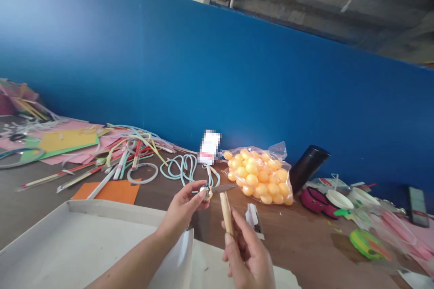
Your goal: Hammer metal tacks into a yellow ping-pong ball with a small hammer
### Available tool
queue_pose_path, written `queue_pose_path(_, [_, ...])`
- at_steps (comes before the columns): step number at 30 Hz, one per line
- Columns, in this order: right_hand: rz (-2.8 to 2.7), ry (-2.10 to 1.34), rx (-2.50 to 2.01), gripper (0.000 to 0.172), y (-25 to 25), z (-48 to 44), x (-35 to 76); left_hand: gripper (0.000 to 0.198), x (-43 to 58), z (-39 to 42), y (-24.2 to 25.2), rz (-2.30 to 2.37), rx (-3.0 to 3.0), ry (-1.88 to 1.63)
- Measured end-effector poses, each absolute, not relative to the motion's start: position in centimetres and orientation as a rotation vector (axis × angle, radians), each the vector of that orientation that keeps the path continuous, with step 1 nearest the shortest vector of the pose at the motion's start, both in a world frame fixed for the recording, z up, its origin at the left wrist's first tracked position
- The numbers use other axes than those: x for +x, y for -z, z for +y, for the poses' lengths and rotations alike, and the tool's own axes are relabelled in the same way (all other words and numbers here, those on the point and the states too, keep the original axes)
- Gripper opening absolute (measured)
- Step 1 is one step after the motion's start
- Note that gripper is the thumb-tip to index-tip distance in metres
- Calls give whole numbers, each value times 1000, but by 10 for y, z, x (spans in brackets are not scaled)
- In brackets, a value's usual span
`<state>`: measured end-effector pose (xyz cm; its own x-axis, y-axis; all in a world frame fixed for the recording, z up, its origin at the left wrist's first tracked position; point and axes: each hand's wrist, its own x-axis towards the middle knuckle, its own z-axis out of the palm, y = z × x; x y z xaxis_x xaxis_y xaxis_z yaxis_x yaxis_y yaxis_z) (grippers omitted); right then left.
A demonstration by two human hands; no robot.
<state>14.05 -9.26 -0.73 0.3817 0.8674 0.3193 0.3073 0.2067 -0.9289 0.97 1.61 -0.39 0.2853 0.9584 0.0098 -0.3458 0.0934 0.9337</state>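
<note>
My left hand (191, 203) pinches a shiny silver ball (205, 192) between thumb and fingers, above the table. A thin grey pointed strip (222, 188) shows just right of the ball; I cannot tell whether it is joined to it. In my right hand (247, 248) is a short pale wooden stick (226, 210), gripped at its lower part and tilted with its top end upward. The stick and the ball are apart. Below my hands lie a white tray-like box (111, 230) and a white sheet (208, 262).
Behind stands a clear bag of orange balls (261, 176), beside a black bottle (309, 167). A badge (209, 146) with a pale blue cord lies near the blue wall (237, 76). Coloured papers (68, 140) and tubes spread left; a phone (418, 205) and green tape (364, 244) are right.
</note>
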Motion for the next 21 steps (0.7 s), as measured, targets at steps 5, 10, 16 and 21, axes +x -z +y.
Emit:
queue_pose_path(5, [-1168,-542,-1338,45,6,-92,140,42,10,17,3,808,1028,-1108])
queue_pose_path(10, [-1178,-551,-1323,44,8,-92,136,43,11,18,6,749,968,-1114])
queue_pose_path(16, [-1172,-562,-1345,45,8,-92,138,42,12,20,7,762,882,-1105])
queue_pose_path(21, [-1159,-539,-1329,45,5,-94,140,41,11,21,7,757,848,-1113])
